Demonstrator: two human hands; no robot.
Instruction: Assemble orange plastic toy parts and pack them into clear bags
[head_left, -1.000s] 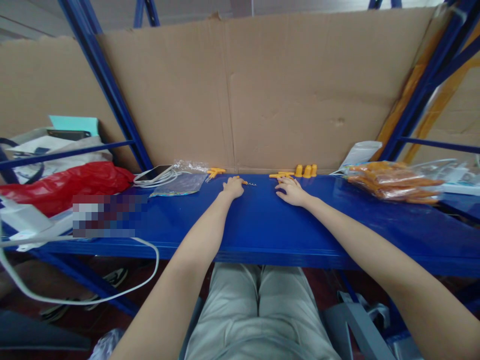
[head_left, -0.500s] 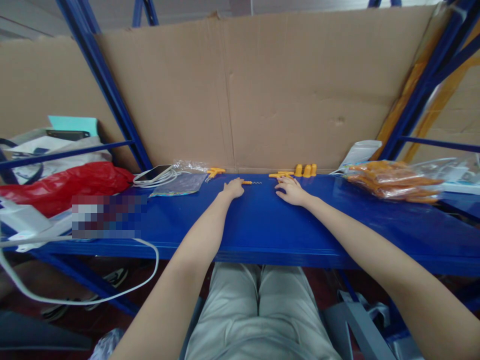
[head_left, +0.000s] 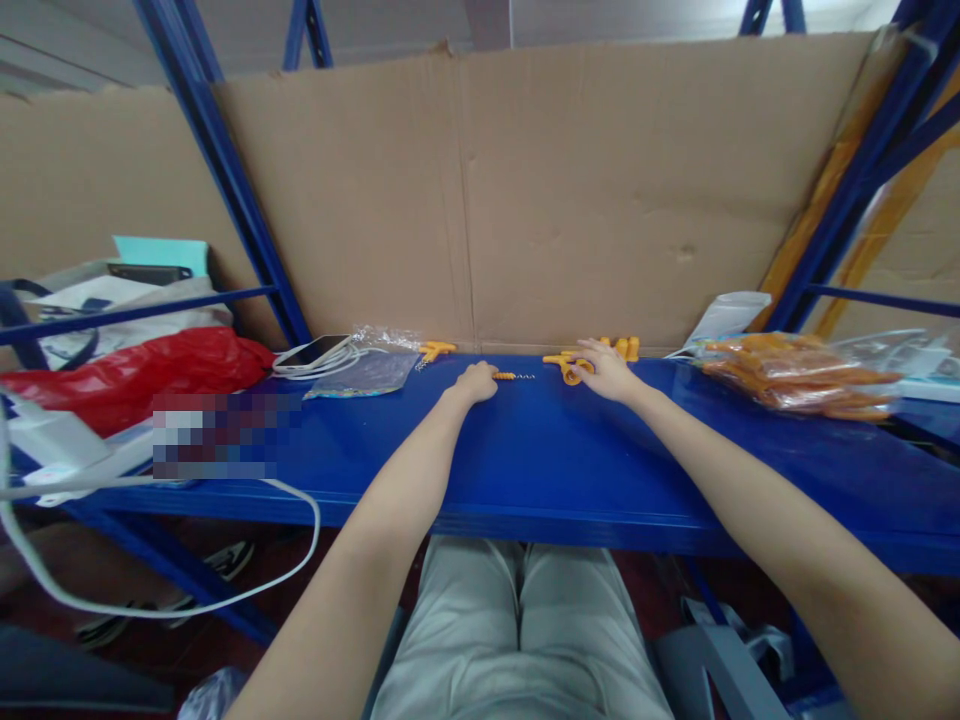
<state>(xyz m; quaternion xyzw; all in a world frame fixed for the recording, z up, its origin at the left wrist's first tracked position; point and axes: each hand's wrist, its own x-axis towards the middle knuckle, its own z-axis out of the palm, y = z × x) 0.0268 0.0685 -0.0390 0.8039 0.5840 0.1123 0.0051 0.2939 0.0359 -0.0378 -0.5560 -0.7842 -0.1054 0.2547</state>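
My left hand (head_left: 475, 383) is closed around the handle end of an orange corkscrew (head_left: 505, 377), low over the blue shelf. Its ridged shank and thin metal spiral point right; the handle is hidden in my fist. My right hand (head_left: 609, 372) has its thumb and fingers curled about an orange hollow piece (head_left: 573, 376), whose round opening faces me. Just behind that piece lies an orange T-shaped part (head_left: 556, 358). Orange caps (head_left: 627, 348) stand against the cardboard, partly covered by my right hand. Another orange T-handled corkscrew (head_left: 435, 350) rests at the back, left of my left hand.
A clear plastic bag (head_left: 358, 373), a coiled white cable (head_left: 319, 360) and a red bag (head_left: 150, 375) lie to the left. Bagged orange parts (head_left: 795, 375) sit at the right. A cardboard panel (head_left: 585, 190) closes off the back of the blue shelf (head_left: 555, 460).
My right hand has shifted slightly right, and the orange hollow piece now shows at its fingers. My left hand keeps hold of the corkscrew. The camera view has tilted up slightly.
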